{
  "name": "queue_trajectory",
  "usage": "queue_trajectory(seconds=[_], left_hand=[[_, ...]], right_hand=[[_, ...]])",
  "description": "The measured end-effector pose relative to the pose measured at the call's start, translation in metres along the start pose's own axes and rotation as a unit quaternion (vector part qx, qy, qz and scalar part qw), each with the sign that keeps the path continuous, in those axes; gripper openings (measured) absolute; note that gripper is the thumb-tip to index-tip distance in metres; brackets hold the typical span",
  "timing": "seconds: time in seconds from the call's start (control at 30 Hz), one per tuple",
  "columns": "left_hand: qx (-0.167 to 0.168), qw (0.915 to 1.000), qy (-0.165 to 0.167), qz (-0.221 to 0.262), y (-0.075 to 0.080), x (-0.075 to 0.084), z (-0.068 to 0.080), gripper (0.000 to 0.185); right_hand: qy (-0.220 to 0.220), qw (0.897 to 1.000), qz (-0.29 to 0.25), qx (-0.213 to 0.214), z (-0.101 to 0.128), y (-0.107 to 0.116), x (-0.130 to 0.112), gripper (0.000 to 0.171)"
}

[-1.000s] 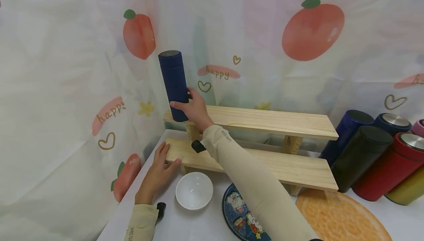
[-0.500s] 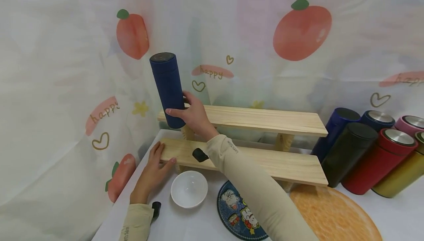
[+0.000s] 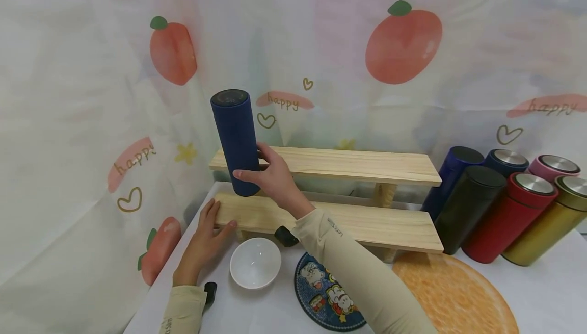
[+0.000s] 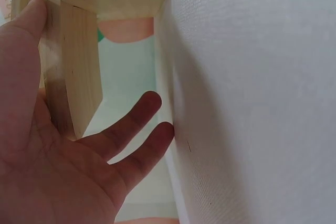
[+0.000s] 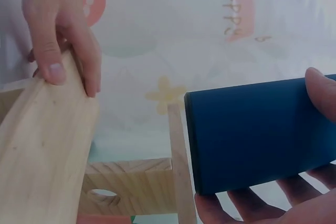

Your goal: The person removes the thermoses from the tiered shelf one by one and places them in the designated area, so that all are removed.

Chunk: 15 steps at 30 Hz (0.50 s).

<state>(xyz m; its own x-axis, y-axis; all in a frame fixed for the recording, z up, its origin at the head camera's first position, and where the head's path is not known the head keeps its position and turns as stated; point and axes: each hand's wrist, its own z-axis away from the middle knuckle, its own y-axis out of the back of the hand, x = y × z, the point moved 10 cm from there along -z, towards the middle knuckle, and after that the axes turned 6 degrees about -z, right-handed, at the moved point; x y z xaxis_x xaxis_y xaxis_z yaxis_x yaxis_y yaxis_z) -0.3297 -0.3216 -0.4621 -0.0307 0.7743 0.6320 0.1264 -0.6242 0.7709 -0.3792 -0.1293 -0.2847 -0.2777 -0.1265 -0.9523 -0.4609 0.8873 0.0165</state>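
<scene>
A dark blue thermos point(image 3: 235, 140) is gripped by my right hand point(image 3: 278, 181), thumb in front and fingers behind. It tilts slightly, its bottom in front of the upper shelf point(image 3: 362, 164) and above the left part of the lower shelf point(image 3: 357, 223). The right wrist view shows the gap between the thermos's base point(image 5: 192, 142) and the lower board point(image 5: 52, 145). My left hand point(image 3: 202, 242) holds that board's left end, thumb at the front edge. Two of its fingers point(image 4: 142, 150) stretch out below the board in the left wrist view.
A white bowl point(image 3: 255, 263) stands before the lower shelf, near a blue round mat point(image 3: 316, 293) partly under the right sleeve. An orange round mat point(image 3: 458, 293) lies to the right. Several thermoses, including a red one point(image 3: 506, 222), stand at the shelf's right end.
My right hand has brought the thermos down and forward from the upper shelf towards the lower one. The left hand stays on the lower board. The head view has turned slightly right.
</scene>
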Motion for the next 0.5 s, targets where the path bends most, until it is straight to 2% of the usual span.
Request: queue_trajectory(seconds=[0.23, 0.5], left_hand=[[0.0, 0.9999, -0.002, 0.012, 0.001, 0.002, 0.002, 0.099], [0.006, 0.9999, -0.002, -0.008, 0.001, 0.003, 0.003, 0.099]], right_hand=[[-0.001, 1.0, -0.009, 0.001, 0.025, 0.01, 0.004, 0.075], [-0.009, 1.0, -0.005, 0.02, 0.057, 0.032, 0.014, 0.076]])
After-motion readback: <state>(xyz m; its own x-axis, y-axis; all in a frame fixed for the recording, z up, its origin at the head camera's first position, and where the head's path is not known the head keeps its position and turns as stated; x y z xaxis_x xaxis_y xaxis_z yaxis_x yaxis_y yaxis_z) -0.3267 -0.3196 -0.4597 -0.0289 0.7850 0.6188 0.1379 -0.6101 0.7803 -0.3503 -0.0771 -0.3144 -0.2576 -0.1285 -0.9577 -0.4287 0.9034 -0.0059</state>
